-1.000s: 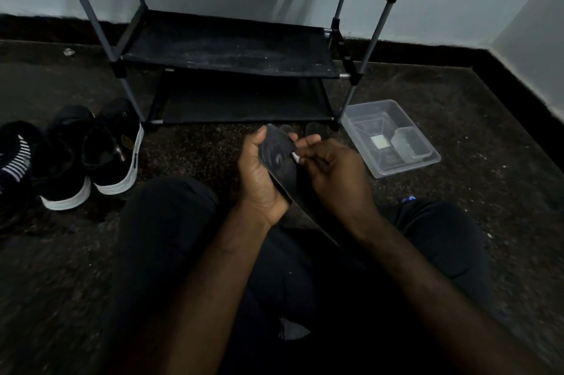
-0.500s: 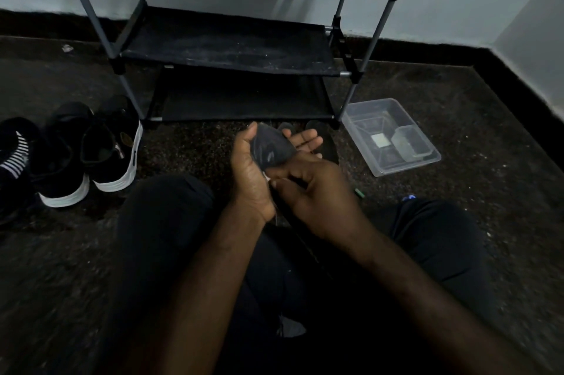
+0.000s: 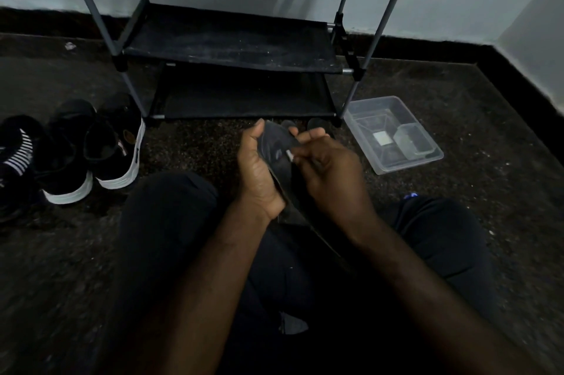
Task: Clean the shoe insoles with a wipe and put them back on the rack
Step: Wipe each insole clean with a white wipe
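I see a clear plastic tub (image 3: 410, 164) on the floor just right of the rack (image 3: 232, 45). In it sit a smaller clear tub (image 3: 410, 138) and a small pale square (image 3: 383, 139); I can't tell what the square is and can't read any writing there. The left hand (image 3: 259, 167) wraps the black insole (image 3: 279, 145) near its upper end, thumb on the near edge and fingers curled behind. The insole is held above the lap, in front of the rack's bottom shelf. The right hand (image 3: 326, 170) pinches a small white wipe (image 3: 289, 155) against the insole face. Pale marks on the insole are too blurred to read. Black shoes (image 3: 116, 145) with white soles stand left of the rack; one has a brownish tongue tag, unreadable.
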